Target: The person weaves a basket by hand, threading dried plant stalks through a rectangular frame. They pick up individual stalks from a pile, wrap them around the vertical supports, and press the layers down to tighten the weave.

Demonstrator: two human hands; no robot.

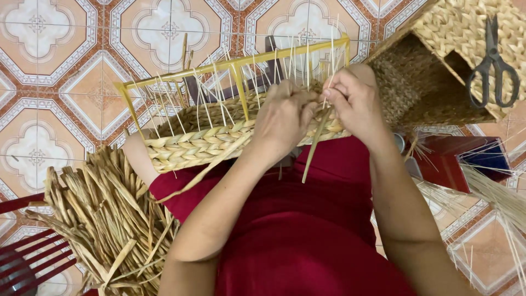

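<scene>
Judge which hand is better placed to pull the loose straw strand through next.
Probably the right hand: its fingertips pinch the loose straw strand at the basket rim, while the left hand braces the weave.

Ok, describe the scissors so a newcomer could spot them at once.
Look to the top right corner, where a finished woven basket lies tipped on the patterned tile floor. The scissors rest on its pale braided side, blades pointing up. They are the only dark metal thing among all the straw.
</scene>
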